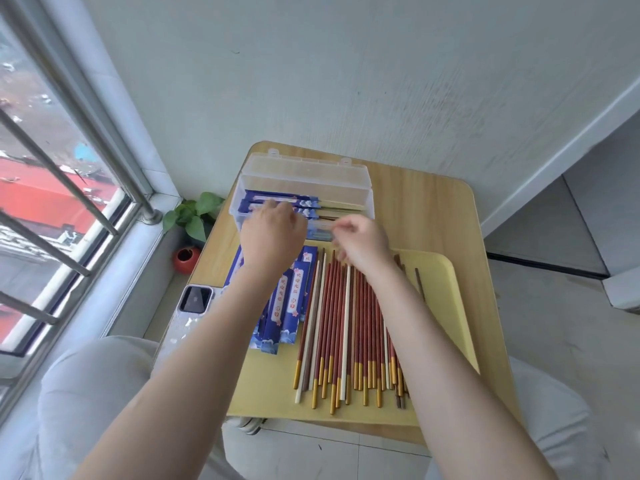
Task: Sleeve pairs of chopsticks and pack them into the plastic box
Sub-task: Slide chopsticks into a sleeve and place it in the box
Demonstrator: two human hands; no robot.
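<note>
Bare forearms, slim lacquered chopsticks, clear plastic box

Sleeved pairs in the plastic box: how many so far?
2 show plainly in the plastic box: one sleeved pair at the back, another just in front. The hands may hide more.

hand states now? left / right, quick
Left hand: over the front of the plastic box, fingers curled at a sleeved pair; grip hidden, cannot tell.
Right hand: fingers curled, pinching that pair's other end.
</note>
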